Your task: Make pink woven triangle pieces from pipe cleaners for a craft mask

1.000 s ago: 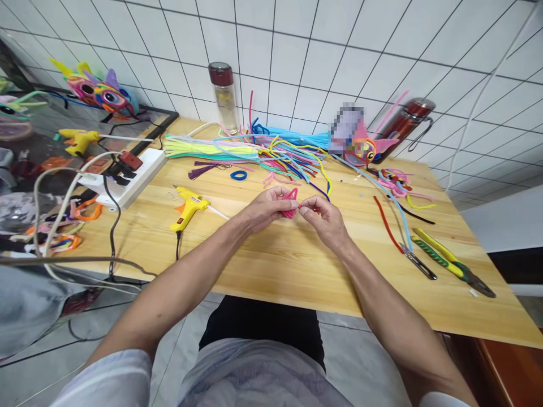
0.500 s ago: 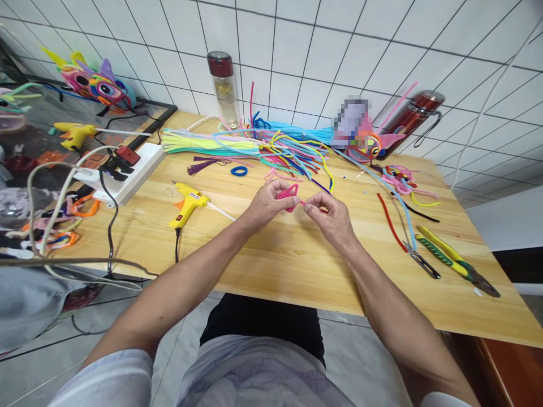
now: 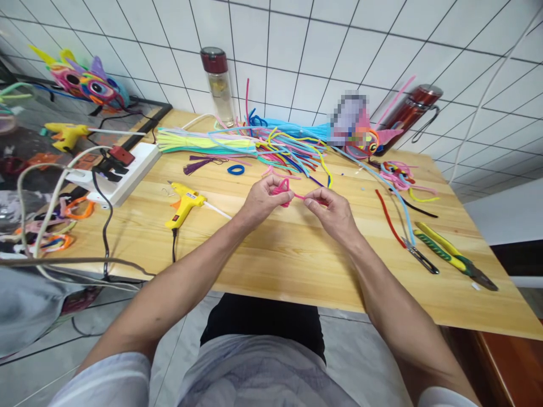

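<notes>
Over the middle of the wooden table, my left hand (image 3: 265, 199) pinches a bent pink pipe cleaner (image 3: 285, 185) wound into a small pointed shape. A straight length of the same pink pipe cleaner runs across to my right hand (image 3: 328, 208), whose thumb and forefinger are closed on it. Behind my hands lies a big bundle of coloured pipe cleaners (image 3: 203, 142), yellow, green, pink and blue. A coiled dark blue ring (image 3: 236, 169) lies just beyond my left hand.
At left are a yellow glue gun (image 3: 184, 204), a white power strip (image 3: 127, 175) with cords and another glue gun (image 3: 68, 135). Pliers (image 3: 456, 257), thread snips (image 3: 419, 256) and a red pipe cleaner (image 3: 389, 217) lie at right. Bottles (image 3: 218, 85) stand by the tiled wall.
My hands have moved slightly apart, so more of the pink pipe cleaner shows between them. The whole view has shifted a little.
</notes>
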`<state>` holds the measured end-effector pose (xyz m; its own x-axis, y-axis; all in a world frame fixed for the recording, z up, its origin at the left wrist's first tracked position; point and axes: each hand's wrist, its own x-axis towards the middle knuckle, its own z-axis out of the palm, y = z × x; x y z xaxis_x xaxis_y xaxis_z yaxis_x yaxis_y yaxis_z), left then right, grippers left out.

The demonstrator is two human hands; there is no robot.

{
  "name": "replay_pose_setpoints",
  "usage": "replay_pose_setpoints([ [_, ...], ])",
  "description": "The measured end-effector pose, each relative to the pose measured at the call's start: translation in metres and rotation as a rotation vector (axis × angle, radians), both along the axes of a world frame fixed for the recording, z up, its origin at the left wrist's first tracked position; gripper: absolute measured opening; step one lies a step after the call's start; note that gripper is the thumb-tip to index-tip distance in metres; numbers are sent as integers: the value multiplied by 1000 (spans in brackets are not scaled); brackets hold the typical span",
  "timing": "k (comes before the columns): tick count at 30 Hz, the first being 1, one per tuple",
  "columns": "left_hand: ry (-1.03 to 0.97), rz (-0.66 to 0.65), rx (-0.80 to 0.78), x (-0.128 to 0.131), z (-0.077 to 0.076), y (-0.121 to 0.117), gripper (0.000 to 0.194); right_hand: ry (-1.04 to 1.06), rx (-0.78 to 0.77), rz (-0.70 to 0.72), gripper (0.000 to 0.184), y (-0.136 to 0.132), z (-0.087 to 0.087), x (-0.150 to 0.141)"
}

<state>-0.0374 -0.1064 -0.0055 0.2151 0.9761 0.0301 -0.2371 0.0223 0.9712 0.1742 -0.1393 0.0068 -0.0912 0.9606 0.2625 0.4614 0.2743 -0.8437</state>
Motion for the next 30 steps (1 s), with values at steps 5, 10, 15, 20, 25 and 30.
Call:
replay_pose_setpoints([
  [5,62,36,79,1,1,-1,43,-105,45,-37,14,3,-3,2],
  [10,71,61,99,3,3,-6,41,-174,132,-76,11,-1,-4,-2],
  [15,55,64,99,7,4,-10,42,-158,179,-95,13,-3,-2,-5],
  [20,70,64,88,9,1,-11,43,-94,59,-133,14,0,-1,-3],
  [25,108,107,132,8,0,-10,36,-62,-56,-103,19,1,0,-3],
  [30,100,123,121,7,1,-9,36,-17,-109,-87,20,0,2,-2],
])
